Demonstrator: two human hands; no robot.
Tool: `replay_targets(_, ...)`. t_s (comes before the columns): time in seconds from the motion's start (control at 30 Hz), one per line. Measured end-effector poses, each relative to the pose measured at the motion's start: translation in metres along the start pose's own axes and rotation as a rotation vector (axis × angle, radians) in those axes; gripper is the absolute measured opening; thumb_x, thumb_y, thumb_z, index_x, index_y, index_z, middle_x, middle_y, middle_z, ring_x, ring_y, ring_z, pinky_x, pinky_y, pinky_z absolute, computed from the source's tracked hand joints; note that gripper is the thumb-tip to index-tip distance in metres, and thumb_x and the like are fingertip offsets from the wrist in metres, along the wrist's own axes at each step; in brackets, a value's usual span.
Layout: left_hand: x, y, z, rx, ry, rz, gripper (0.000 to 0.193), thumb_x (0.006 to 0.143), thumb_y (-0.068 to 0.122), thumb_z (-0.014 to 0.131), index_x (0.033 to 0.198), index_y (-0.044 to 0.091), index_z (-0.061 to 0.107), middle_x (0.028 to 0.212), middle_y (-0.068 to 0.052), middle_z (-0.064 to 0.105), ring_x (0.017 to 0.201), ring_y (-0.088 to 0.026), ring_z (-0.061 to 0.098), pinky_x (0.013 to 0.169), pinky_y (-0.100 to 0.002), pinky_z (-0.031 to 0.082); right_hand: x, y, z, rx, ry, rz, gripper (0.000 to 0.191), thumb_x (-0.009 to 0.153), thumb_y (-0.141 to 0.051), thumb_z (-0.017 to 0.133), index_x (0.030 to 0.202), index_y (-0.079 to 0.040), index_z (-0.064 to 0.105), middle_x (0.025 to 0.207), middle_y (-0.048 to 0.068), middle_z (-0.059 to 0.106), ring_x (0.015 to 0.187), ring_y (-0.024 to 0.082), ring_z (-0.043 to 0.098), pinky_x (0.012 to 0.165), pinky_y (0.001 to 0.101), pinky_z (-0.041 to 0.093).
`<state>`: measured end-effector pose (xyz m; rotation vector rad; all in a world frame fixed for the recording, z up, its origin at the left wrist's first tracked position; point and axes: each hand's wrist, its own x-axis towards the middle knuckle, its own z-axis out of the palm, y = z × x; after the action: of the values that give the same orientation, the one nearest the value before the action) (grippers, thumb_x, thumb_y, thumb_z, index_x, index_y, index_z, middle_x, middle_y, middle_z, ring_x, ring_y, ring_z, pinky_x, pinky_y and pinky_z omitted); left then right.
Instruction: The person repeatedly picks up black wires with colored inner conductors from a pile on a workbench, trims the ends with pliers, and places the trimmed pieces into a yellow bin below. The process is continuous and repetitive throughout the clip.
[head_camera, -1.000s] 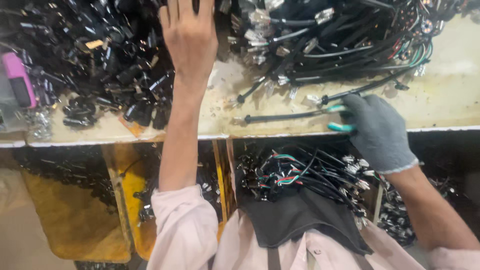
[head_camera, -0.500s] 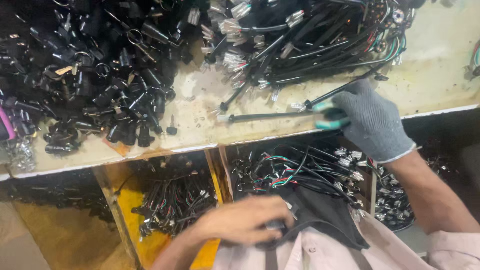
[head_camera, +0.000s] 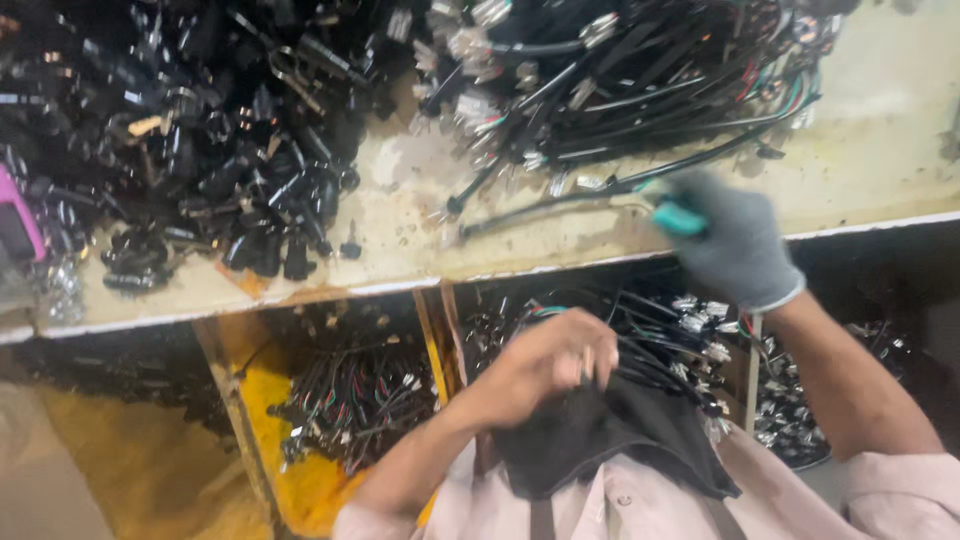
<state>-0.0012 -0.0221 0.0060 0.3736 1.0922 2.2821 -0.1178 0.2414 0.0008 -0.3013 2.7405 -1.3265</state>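
Head view was taken looking down over a pale, stained worktop and the bins below it. At about two o'clock, the right hand, gloved in grey, was seen resting on the worktop edge, its fingers closed around a tool with a teal handle; the tool's working end was blurred and could not be made out. A single black cable lay just beside it, running toward eleven o'clock. At six o'clock, the bare left hand was held low against a dark apron, its fingers curled shut on a few thin black wires drawn from the bin of wire harnesses at four o'clock.

As a judgement, the work appeared far from done: a large heap of black connectors at ten o'clock and a tangle of cables at one o'clock lay unsorted on the worktop, while a yellow bin at seven o'clock was only partly filled with wire bundles.

Much was hidden or unclear. The heaps were cut off by the top edge, a pink object at nine o'clock was cropped, and motion blur softened the gloved hand. What exactly was pinched between the left fingers could not be told with certainty.
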Motion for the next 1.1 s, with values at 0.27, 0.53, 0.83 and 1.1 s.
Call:
replay_targets(0.27,0.009,0.01,0.009,0.508,0.278,0.069,0.035,0.11,0.029,0.059,0.134,0.005,0.061,0.109,-0.011,0.065,0.102,-0.017,0.063,0.094,-0.028,0.05,-0.054,-0.045,0.007,0.791,-0.23,0.114,0.016,0.08,0.0,0.075,0.085,-0.006,0.061,0.082,0.005,0.063,0.075,0.019,0.06,0.064,0.0338,0.047)
replay_targets(0.53,0.018,0.01,0.014,0.893,0.411,0.103,0.031,0.098,0.01,0.074,0.126,-0.001,0.065,0.109,-0.016,0.073,0.1,-0.025,0.075,0.086,-0.032,0.059,-0.053,-0.04,0.025,0.021,-0.275,0.008,0.006,0.09,-0.014,0.072,0.086,-0.013,0.068,0.076,0.009,0.064,0.067,0.026,0.062,0.063,0.037,0.05)
replay_targets(0.83,0.015,-0.003,0.009,0.777,0.274,0.287,0.029,0.101,0.016,0.072,0.122,-0.002,0.065,0.109,-0.015,0.073,0.096,-0.027,0.075,0.088,-0.033,0.059,-0.069,-0.088,0.016,1.578,-0.039,0.051,0.026,0.099,-0.024,0.071,0.088,-0.011,0.051,0.065,0.002,0.038,0.059,0.019,0.034,0.062,0.0331,0.035)
replay_targets(1.1,0.025,0.006,0.027,1.289,0.092,-0.05,0.066,0.098,0.024,0.072,0.155,0.004,0.044,0.088,-0.015,0.068,0.071,-0.029,0.069,0.064,-0.04,0.055,-0.014,-0.037,-0.014,0.946,0.084,0.004,0.017,0.095,-0.016,0.067,0.089,-0.005,0.056,0.07,0.006,0.053,0.059,0.017,0.049,0.055,0.0303,0.039)
